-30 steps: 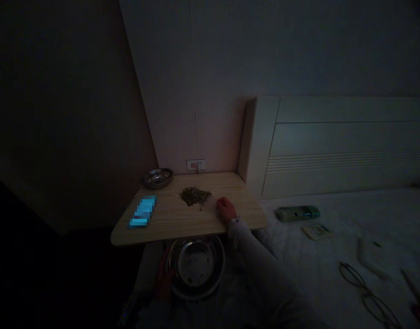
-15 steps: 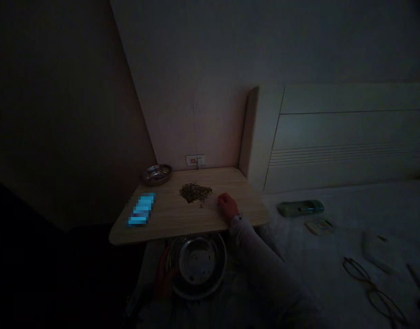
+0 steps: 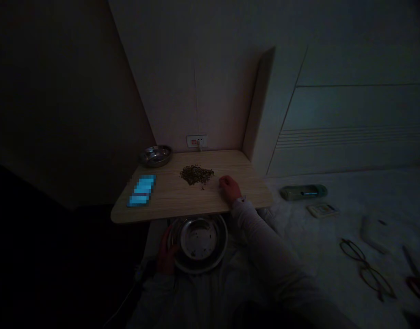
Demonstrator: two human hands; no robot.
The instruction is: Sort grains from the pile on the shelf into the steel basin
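My left hand grips the left rim of a wide metal bowl, thumb over the edge. A few dark bits lie in the bowl, which sits just below the table's front edge. On the wooden table, my right hand is closed, its fingertips pinched on what looks like a thin pale stick; the dim light hides its kind. The stick's far end points at a loose pile of small dark grains left of the hand. One or two specks lie apart in front of the pile.
The small table also carries a shallow metal dish and a glowing phone. A wall socket holds a plug behind it. On the bed to the right lie a green case, eyeglasses and red-handled scissors.
The view has tilted down, so the scene sits higher, apart from the headboard's lean. My right hand stays pinched beside the pile, and the thin stick now shows. My left hand keeps hold of the bowl.
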